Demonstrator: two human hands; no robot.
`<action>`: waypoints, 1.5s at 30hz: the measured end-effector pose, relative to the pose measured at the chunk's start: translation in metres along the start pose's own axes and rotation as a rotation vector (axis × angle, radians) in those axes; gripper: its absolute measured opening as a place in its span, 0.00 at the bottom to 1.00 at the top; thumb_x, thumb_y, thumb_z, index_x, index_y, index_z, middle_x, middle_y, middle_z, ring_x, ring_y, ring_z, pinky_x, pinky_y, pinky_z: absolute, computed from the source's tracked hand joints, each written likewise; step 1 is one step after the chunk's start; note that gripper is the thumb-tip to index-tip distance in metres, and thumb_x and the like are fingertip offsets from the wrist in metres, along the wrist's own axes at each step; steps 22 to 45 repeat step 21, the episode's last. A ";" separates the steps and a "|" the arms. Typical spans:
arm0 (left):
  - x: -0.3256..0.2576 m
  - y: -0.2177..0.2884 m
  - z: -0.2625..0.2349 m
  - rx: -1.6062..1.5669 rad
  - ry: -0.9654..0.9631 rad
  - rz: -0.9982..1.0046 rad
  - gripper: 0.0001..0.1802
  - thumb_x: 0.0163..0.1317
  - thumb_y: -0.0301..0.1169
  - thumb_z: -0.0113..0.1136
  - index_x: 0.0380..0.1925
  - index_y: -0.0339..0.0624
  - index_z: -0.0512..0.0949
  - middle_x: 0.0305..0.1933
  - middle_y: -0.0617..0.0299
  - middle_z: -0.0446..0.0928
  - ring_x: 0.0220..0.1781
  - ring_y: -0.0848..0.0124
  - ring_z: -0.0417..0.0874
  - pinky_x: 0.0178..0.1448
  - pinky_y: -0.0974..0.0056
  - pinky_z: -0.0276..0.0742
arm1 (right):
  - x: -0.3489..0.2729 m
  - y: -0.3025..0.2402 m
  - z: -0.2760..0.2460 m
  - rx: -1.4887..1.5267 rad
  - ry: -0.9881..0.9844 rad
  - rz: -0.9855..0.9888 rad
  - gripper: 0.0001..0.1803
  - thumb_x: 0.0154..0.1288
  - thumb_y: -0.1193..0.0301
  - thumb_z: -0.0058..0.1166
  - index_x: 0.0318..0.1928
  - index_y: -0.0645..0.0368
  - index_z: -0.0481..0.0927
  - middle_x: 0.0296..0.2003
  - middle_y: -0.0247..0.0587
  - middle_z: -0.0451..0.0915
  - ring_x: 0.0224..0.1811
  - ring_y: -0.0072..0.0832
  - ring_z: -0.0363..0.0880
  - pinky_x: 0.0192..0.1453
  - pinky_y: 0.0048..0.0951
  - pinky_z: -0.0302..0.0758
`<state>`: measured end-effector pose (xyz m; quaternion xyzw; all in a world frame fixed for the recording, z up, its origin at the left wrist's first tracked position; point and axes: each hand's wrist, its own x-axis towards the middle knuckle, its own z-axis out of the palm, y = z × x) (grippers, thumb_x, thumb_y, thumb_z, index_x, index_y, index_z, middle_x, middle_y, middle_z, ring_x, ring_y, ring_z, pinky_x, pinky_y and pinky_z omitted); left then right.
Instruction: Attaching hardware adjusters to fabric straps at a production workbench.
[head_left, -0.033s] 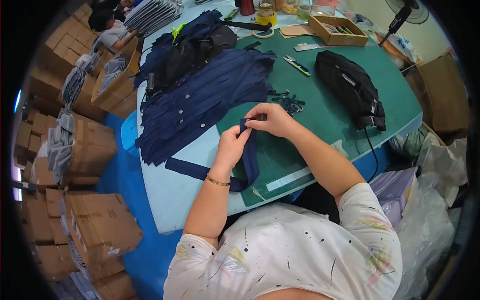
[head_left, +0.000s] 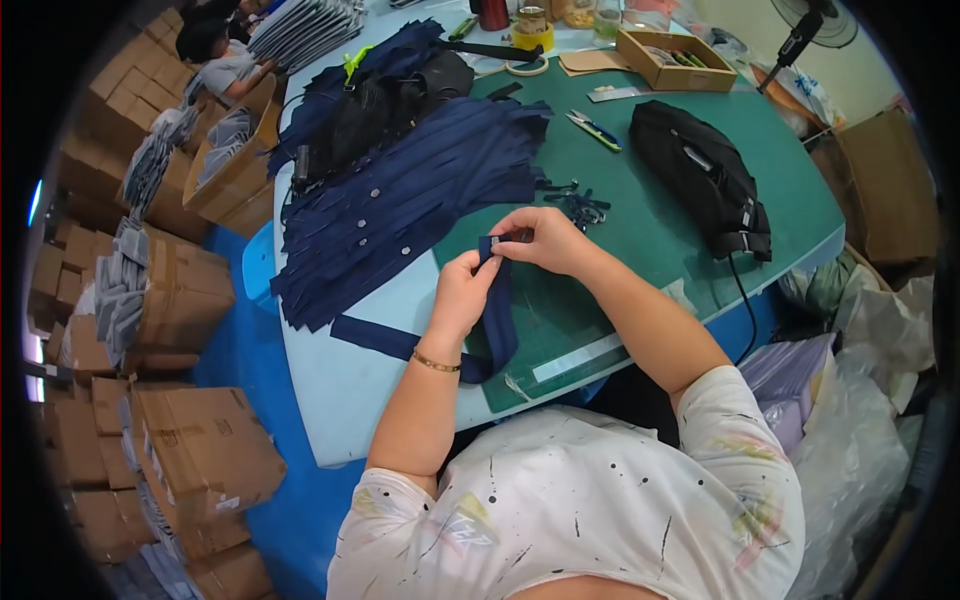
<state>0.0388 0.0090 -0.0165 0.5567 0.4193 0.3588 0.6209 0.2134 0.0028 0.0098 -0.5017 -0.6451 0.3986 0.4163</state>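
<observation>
My left hand [head_left: 465,285] and my right hand [head_left: 540,240] meet over the near part of the green cutting mat. Both pinch the top end of a long navy fabric strip [head_left: 503,325]. A small pale, shiny piece [head_left: 494,242] shows on the strip at my right fingertips; its kind is too small to make out. From my hands the strip hangs down, loops under my left wrist and runs out to the left over the pale tabletop. Just beyond my right hand lies a little heap of small dark pieces [head_left: 585,208]. A large pile of navy strips [head_left: 420,195] spreads to the left.
On the green mat [head_left: 600,280] lie thread snips [head_left: 595,130], a black bag [head_left: 695,180] and a clear ruler [head_left: 578,358]. A wooden tray [head_left: 675,62] stands at the back. Cardboard boxes [head_left: 205,440] line the left side, where a person [head_left: 225,70] works farther off.
</observation>
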 end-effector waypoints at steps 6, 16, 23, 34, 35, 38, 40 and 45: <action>0.001 -0.005 -0.005 0.016 -0.004 0.019 0.09 0.64 0.28 0.53 0.36 0.33 0.78 0.32 0.67 0.78 0.31 0.83 0.74 0.35 0.76 0.70 | 0.002 0.001 -0.006 0.073 -0.085 0.113 0.10 0.54 0.71 0.63 0.35 0.63 0.82 0.29 0.32 0.80 0.32 0.15 0.75 0.35 0.18 0.72; -0.001 0.003 -0.006 0.203 -0.060 0.038 0.07 0.64 0.27 0.54 0.34 0.34 0.79 0.29 0.71 0.75 0.29 0.85 0.70 0.32 0.77 0.66 | 0.001 0.003 -0.005 0.189 -0.048 0.156 0.11 0.52 0.71 0.65 0.34 0.64 0.82 0.28 0.34 0.81 0.31 0.17 0.76 0.37 0.19 0.72; -0.003 0.000 0.000 0.019 0.020 0.032 0.08 0.63 0.30 0.55 0.30 0.37 0.79 0.21 0.73 0.71 0.24 0.85 0.64 0.27 0.75 0.60 | 0.002 0.008 0.000 0.008 -0.082 0.032 0.10 0.55 0.68 0.63 0.36 0.60 0.83 0.26 0.32 0.80 0.30 0.16 0.75 0.36 0.19 0.72; -0.003 0.000 0.000 0.019 0.020 0.032 0.08 0.63 0.30 0.55 0.30 0.37 0.79 0.21 0.73 0.71 0.24 0.85 0.64 0.27 0.75 0.60 | 0.002 0.008 0.000 0.008 -0.082 0.032 0.10 0.55 0.68 0.63 0.36 0.60 0.83 0.26 0.32 0.80 0.30 0.16 0.75 0.36 0.19 0.72; -0.003 0.000 0.000 0.019 0.020 0.032 0.08 0.63 0.30 0.55 0.30 0.37 0.79 0.21 0.73 0.71 0.24 0.85 0.64 0.27 0.75 0.60 | 0.002 0.008 0.000 0.008 -0.082 0.032 0.10 0.55 0.68 0.63 0.36 0.60 0.83 0.26 0.32 0.80 0.30 0.16 0.75 0.36 0.19 0.72; -0.003 0.000 0.000 0.019 0.020 0.032 0.08 0.63 0.30 0.55 0.30 0.37 0.79 0.21 0.73 0.71 0.24 0.85 0.64 0.27 0.75 0.60 | 0.002 0.008 0.000 0.008 -0.082 0.032 0.10 0.55 0.68 0.63 0.36 0.60 0.83 0.26 0.32 0.80 0.30 0.16 0.75 0.36 0.19 0.72; -0.003 0.000 0.000 0.019 0.020 0.032 0.08 0.63 0.30 0.55 0.30 0.37 0.79 0.21 0.73 0.71 0.24 0.85 0.64 0.27 0.75 0.60 | 0.002 0.008 0.000 0.008 -0.082 0.032 0.10 0.55 0.68 0.63 0.36 0.60 0.83 0.26 0.32 0.80 0.30 0.16 0.75 0.36 0.19 0.72; -0.003 0.000 0.000 0.019 0.020 0.032 0.08 0.63 0.30 0.55 0.30 0.37 0.79 0.21 0.73 0.71 0.24 0.85 0.64 0.27 0.75 0.60 | 0.002 0.008 0.000 0.008 -0.082 0.032 0.10 0.55 0.68 0.63 0.36 0.60 0.83 0.26 0.32 0.80 0.30 0.16 0.75 0.36 0.19 0.72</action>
